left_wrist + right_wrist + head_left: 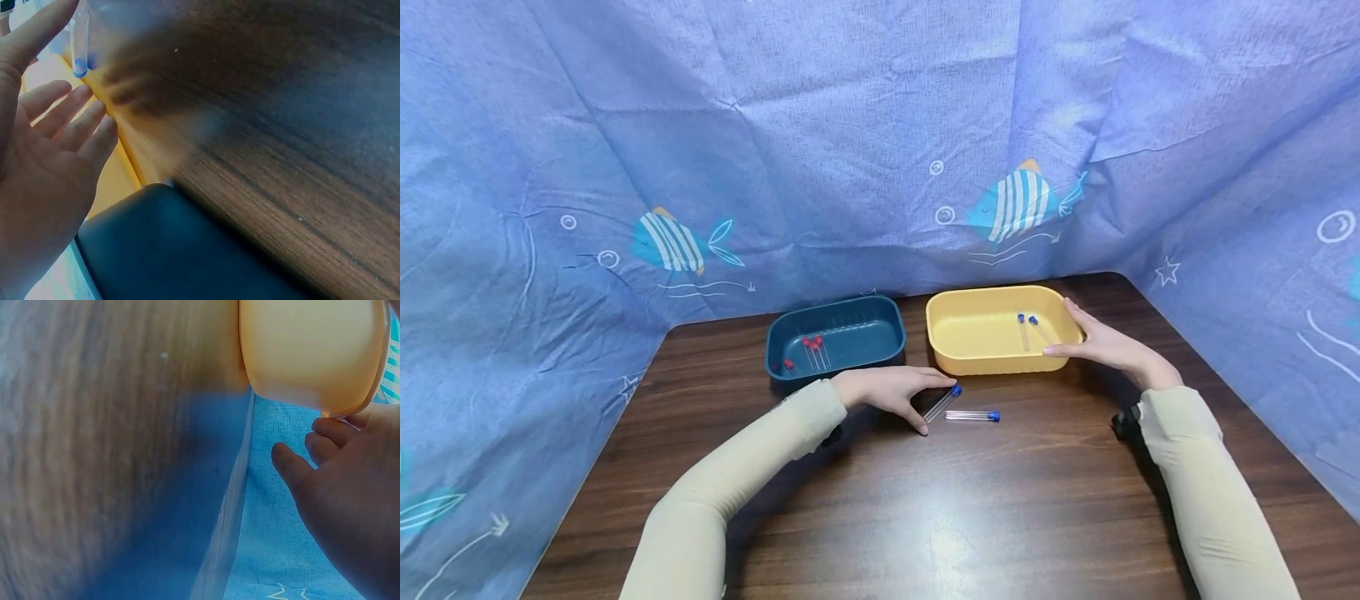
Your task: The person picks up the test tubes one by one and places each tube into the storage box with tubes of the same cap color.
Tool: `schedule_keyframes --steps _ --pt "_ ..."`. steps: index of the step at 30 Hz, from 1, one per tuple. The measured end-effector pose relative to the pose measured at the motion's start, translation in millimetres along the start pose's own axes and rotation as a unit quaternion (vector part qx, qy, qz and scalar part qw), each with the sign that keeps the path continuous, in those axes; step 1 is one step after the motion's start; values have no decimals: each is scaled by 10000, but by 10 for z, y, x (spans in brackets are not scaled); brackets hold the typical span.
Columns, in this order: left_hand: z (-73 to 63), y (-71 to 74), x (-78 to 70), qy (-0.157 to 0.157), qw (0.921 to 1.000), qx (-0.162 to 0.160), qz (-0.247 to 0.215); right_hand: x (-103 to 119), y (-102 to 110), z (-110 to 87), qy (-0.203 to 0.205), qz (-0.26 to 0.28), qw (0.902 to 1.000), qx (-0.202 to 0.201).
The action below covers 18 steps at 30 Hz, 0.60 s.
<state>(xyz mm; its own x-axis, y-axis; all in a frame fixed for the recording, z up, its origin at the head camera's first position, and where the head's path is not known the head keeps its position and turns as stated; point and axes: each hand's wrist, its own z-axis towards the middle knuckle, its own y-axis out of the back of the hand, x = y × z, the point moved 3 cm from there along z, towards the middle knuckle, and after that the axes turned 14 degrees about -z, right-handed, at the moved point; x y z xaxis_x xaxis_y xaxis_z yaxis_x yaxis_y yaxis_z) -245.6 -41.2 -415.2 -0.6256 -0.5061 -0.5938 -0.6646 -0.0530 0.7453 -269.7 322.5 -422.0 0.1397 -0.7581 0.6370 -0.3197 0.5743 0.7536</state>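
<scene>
Left grip [50, 162] near clear tube [79, 40], yellow bin [115, 181], dark-blue bin [181, 250], brown wooden tabletop [287, 169]

White glare on table [943, 508], dimmer wrist views

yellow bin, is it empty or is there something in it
Not empty: in the head view, two blue-capped tubes are inside the yellow bin, toward its right end, with bare floor showing beside them.

Plenty of table [940, 521] free nearside of left hand [895, 392] and right hand [1101, 343]! Blue bin [865, 335] blocks beyond the left, tubes [972, 416] crowd that hand's right; yellow bin [988, 365] walls the right's inner side.
</scene>
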Motion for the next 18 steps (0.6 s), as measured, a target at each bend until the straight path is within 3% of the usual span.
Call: schedule_keyframes --steps 18 --pt "179 21 -53 -17 9998 177 -117 -45 2 46 25 -61 10000 18"
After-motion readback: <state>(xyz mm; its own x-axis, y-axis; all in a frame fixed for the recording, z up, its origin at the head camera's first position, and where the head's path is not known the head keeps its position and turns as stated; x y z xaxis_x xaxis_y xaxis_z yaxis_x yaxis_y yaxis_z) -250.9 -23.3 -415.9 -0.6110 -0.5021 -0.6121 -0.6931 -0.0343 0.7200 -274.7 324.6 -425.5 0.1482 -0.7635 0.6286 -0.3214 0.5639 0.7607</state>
